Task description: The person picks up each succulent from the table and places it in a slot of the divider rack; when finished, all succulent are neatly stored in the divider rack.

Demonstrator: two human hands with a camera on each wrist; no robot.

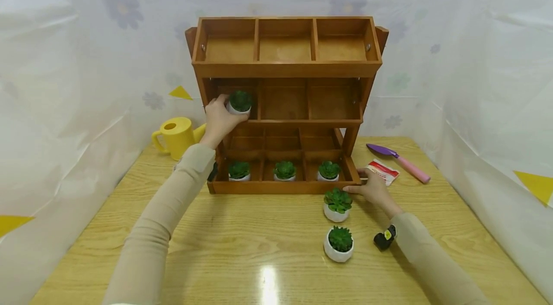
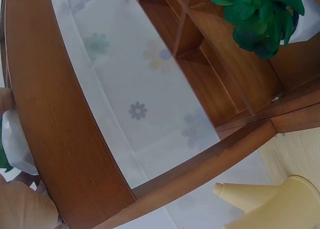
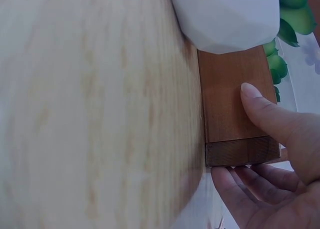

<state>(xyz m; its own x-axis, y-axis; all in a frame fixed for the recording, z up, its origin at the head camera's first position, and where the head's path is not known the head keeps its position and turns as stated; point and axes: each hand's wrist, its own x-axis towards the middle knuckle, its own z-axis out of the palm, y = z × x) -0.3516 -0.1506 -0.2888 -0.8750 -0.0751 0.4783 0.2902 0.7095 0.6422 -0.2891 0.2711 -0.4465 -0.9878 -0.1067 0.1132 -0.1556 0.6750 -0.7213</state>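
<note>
My left hand (image 1: 220,120) grips a potted succulent (image 1: 240,102) by its white pot, at the left compartment of the middle tier of a brown wooden shelf (image 1: 285,70). In the left wrist view the hand (image 2: 25,204) and white pot (image 2: 19,144) show only at the edge, partly hidden behind a board. With thumb on the front and fingers round the end, my right hand (image 1: 372,187) holds the bottom tier's right front corner (image 3: 242,151). Close beside it on the table stands a succulent (image 1: 338,204) in a white pot, with another potted succulent (image 1: 339,244) nearer me.
Three potted succulents (image 1: 284,170) sit in the bottom tier's front compartments. A yellow watering can (image 1: 177,138) stands left of the shelf. On the right lie a red and white packet (image 1: 382,172) and a purple trowel (image 1: 403,163) with a pink handle.
</note>
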